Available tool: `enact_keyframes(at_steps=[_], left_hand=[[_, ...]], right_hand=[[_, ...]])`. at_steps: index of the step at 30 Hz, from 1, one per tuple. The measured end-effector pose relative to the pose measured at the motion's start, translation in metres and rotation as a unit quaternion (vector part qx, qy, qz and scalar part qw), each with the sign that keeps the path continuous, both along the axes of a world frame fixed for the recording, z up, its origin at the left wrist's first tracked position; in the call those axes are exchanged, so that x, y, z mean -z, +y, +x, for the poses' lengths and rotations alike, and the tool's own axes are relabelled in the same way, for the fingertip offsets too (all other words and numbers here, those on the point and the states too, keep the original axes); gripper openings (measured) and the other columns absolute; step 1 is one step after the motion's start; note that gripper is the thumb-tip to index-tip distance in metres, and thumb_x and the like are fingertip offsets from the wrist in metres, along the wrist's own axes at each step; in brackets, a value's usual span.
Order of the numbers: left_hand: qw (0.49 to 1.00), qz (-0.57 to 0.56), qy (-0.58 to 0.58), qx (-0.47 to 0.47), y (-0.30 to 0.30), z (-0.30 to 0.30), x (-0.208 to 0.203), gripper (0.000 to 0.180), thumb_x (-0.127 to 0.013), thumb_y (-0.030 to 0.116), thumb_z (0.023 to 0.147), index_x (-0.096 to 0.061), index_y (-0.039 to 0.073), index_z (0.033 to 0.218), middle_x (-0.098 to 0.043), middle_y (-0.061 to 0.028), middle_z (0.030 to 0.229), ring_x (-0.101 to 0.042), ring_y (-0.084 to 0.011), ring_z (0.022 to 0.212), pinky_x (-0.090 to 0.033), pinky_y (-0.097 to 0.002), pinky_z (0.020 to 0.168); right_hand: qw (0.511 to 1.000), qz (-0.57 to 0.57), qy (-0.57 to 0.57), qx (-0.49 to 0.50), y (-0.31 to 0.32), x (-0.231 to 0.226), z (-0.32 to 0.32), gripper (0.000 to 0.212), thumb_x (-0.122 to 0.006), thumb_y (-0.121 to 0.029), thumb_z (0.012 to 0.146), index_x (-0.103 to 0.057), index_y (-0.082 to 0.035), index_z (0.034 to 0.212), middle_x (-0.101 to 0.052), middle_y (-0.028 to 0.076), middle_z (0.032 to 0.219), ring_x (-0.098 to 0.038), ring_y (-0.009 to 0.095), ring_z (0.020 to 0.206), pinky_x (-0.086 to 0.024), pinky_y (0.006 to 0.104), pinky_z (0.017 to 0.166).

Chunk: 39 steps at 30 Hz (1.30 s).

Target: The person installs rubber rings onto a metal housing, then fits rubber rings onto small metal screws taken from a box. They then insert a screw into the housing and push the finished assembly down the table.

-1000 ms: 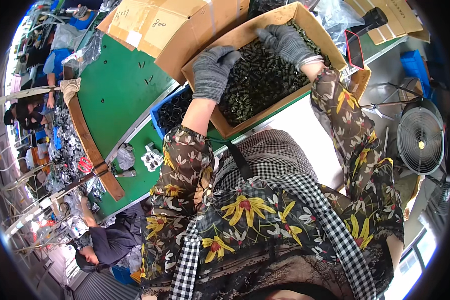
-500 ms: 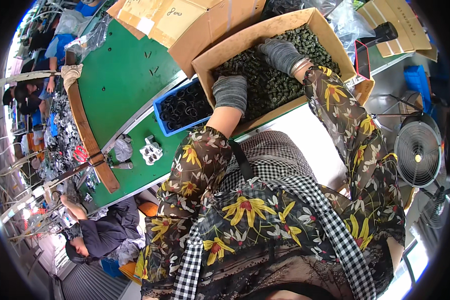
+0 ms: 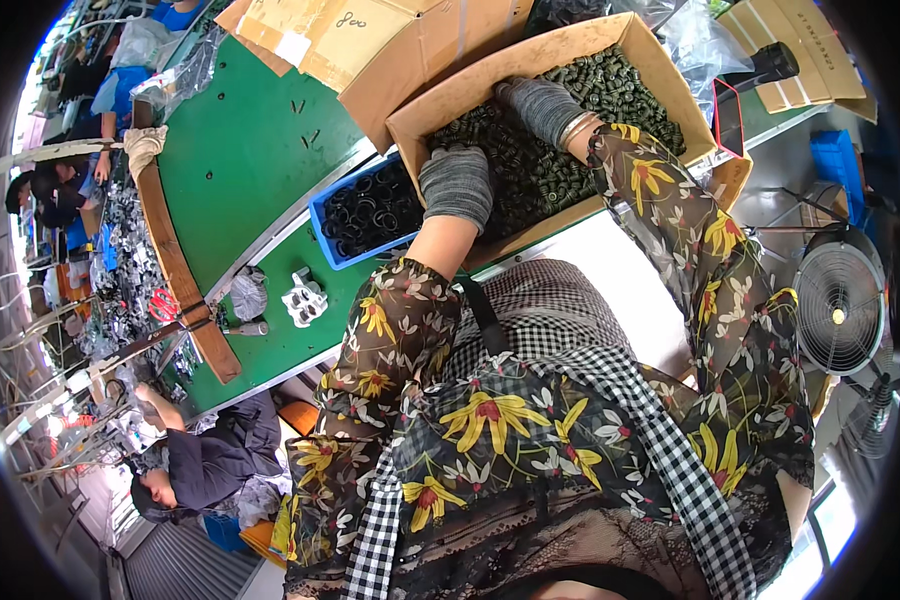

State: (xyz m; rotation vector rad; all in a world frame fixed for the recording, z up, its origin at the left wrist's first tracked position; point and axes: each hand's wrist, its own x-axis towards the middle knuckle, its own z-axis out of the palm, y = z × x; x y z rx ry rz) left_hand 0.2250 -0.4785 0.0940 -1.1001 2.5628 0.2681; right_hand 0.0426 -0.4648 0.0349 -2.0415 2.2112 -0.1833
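The small dark parts are heaped in an open cardboard box at the top of the view, on a green worktable. What kind of parts they are cannot be made out; only ribbed, dark green-black pieces are seen. The left hand, in a grey knit glove, is pressed down into the heap at the box's near wall; its fingers are buried, so it cannot be told whether anything is grasped. The right hand, gloved alike, is sunk into the heap further in, fingers bent downward among the parts, and its grip is hidden as well. Both forearms are covered by dark floral sleeves.

Just left of the box, touching it, a blue tray of black ring-shaped pieces is seen. More cardboard boxes and clear plastic bags are cut off at the upper rim. A round fan stands at the right. Other people are seated at the far left, bent by the lens.
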Motion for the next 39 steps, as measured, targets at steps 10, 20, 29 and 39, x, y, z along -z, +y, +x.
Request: enact_keyframes(at_steps=[10, 20, 29, 39], left_hand=[[0.987, 0.002, 0.162, 0.012, -0.040, -0.037, 0.037, 0.012, -0.064, 0.022, 0.078, -0.067, 0.014, 0.086, -0.064, -0.0170, 0.090, -0.061, -0.0364, 0.087, -0.049, -0.0449, 0.078], [0.974, 0.107, 0.202, 0.002, -0.048, -0.060, 0.079, 0.029, -0.071, 0.026, 0.078, -0.066, 0.006, 0.099, -0.066, -0.0185, 0.093, -0.064, -0.0325, 0.087, -0.050, -0.0397, 0.079], [0.965, 0.060, 0.254, 0.040, -0.068, -0.041, 0.106, 0.021, -0.074, 0.014, 0.074, -0.064, 0.000, 0.086, -0.065, -0.0184, 0.081, -0.062, -0.0283, 0.074, -0.050, -0.0361, 0.075], [0.978, 0.081, 0.192, 0.005, -0.059, -0.044, 0.078, 0.028, -0.075, 0.023, 0.073, -0.066, 0.002, 0.089, -0.067, -0.0180, 0.084, -0.064, -0.0310, 0.080, -0.050, -0.0375, 0.076]], right_hand=[[0.716, 0.005, -0.656, 0.238, 0.055, -0.059, -0.035, 0.029, -0.068, -0.027, 0.086, -0.064, -0.002, 0.098, -0.062, 0.002, 0.079, -0.057, 0.008, 0.067, -0.050, 0.0206, 0.062], [0.741, -0.228, -0.553, 0.305, 0.128, -0.064, -0.010, 0.014, -0.068, -0.013, 0.086, -0.062, -0.002, 0.094, -0.062, 0.001, 0.077, -0.055, 0.006, 0.068, -0.047, 0.0212, 0.061], [0.765, -0.302, -0.482, 0.301, 0.123, -0.062, -0.007, 0.019, -0.069, -0.016, 0.084, -0.063, -0.002, 0.095, -0.067, 0.007, 0.084, -0.062, 0.013, 0.077, -0.050, 0.0275, 0.072], [0.788, -0.289, -0.455, 0.299, 0.122, -0.064, -0.004, 0.023, -0.070, -0.019, 0.084, -0.063, -0.001, 0.097, -0.067, 0.008, 0.083, -0.063, 0.013, 0.077, -0.051, 0.0279, 0.072]])
